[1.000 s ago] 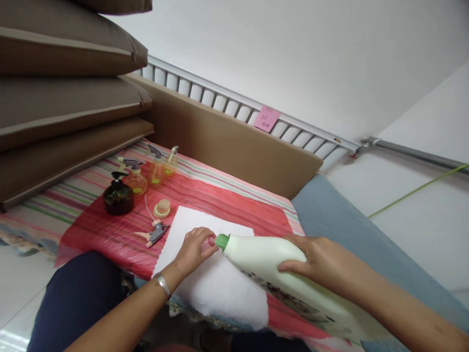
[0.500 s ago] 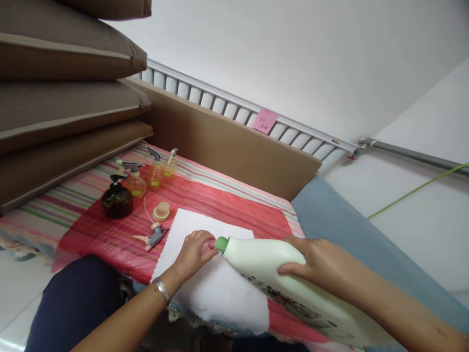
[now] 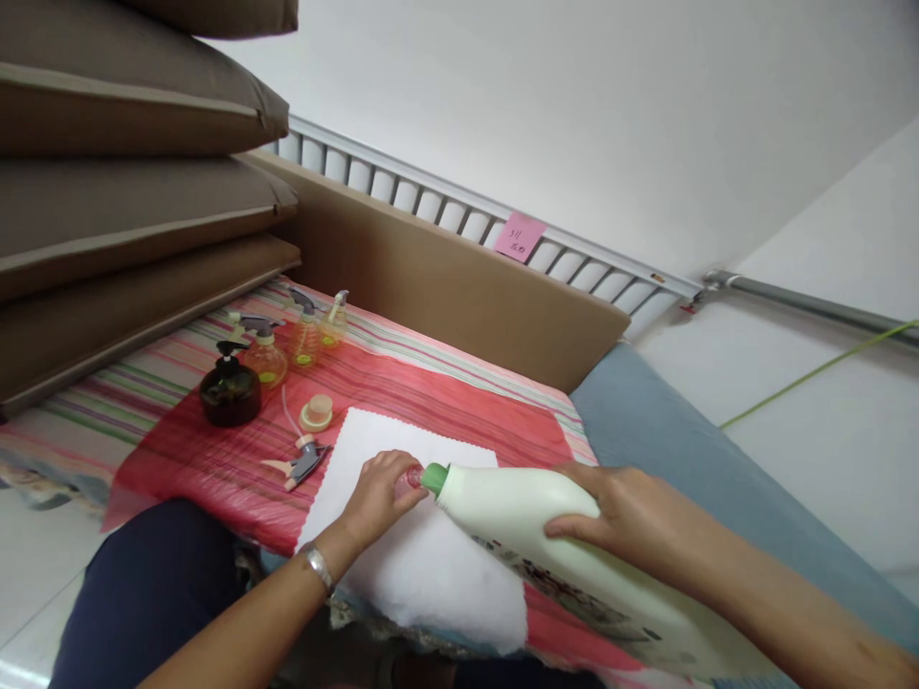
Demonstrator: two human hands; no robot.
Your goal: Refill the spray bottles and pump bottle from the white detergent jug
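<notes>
My right hand (image 3: 607, 507) is wrapped round a large pale green jug-like bottle (image 3: 503, 498), tilted so that its green spout (image 3: 434, 477) points left. Closed round a small clear pinkish bottle (image 3: 411, 477) is my left hand (image 3: 384, 488), which hides most of it. The spout meets the small bottle's mouth; whether liquid flows cannot be made out. Beneath both hands lies a white cloth (image 3: 431, 565). Left of the cloth, a grey spray nozzle (image 3: 307, 461) with a thin tube rests on red plastic sheeting, and a cream cap (image 3: 316, 412) lies just behind it.
A dark pump bottle (image 3: 230, 394) and several clear spray bottles (image 3: 265, 364) stand at the left on the striped cloth. Brown cushions (image 3: 136, 211) are stacked at far left. A brown board (image 3: 445, 277) and a white radiator (image 3: 388, 187) line the back.
Almost nothing differs. Both hands keep their places, with the spout still at the small bottle's mouth; the large bottle has shifted at most slightly.
</notes>
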